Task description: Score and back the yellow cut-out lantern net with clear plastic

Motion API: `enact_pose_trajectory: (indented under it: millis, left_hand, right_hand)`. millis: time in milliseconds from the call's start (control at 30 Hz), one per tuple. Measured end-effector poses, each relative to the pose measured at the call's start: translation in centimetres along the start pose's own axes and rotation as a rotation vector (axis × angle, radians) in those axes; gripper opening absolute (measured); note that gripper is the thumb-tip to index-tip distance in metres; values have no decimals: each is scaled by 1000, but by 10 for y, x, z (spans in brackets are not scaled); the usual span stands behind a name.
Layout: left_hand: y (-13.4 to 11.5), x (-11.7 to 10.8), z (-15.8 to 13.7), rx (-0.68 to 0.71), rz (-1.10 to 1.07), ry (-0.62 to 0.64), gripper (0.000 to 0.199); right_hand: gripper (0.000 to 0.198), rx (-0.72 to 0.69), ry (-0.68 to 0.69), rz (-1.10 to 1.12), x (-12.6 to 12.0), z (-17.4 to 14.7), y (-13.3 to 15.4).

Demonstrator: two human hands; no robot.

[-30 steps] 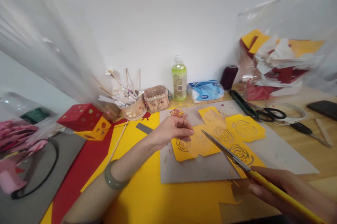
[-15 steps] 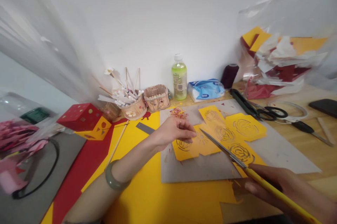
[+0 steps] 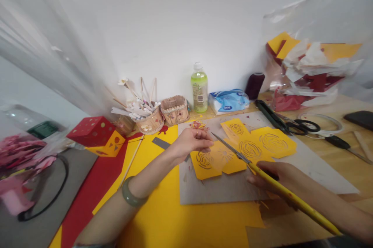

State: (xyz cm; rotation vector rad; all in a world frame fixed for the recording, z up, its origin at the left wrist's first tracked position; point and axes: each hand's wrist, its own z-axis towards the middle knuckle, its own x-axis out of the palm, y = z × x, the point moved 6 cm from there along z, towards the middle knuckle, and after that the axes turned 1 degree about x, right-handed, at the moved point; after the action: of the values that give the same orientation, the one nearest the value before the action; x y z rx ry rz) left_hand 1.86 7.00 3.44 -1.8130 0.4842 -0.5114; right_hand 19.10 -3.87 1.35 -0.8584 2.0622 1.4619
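Observation:
My left hand [image 3: 194, 145] is pinched, fingertips together, just above the left part of a yellow paper cut-out [image 3: 237, 168]. Anything between those fingertips is too small to make out. The cut-out has swirl patterns pierced through its panels and lies on a grey board [image 3: 221, 191]. My right hand [image 3: 279, 178] grips a long yellow-handled tool [image 3: 294, 199] with a slim, pointed metal end; its exact kind is unclear. That point is close to my left fingertips. Beyond my left hand lies a small heap of red and yellow paper scraps [image 3: 198, 124].
A red and yellow box [image 3: 93, 131], a cup of markers [image 3: 150, 121], a green drink bottle [image 3: 199, 88] and a tissue pack [image 3: 229, 101] stand behind. Black-handled scissors [image 3: 303, 125] lie right. Yellow sheet [image 3: 163, 217] covers the front; a scrap-filled plastic bag [image 3: 314, 69] stands at back right.
My right hand has moved left and upward, bringing the tool's metal point nearer my left fingertips. My left hand stays pinched in nearly the same place; the view has shifted slightly.

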Motion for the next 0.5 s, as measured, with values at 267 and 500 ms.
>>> enact_pose_trajectory:
  millis: [267,500]
  left_hand:
    - [0,-15,5,48,-56,-80,10]
    - [1,-16,9,78,-117,-84,22]
  right_hand:
    - [34,-52,-362,-511,-61,54,-3]
    - [34,-203,-419,-509,-52,77,-2]
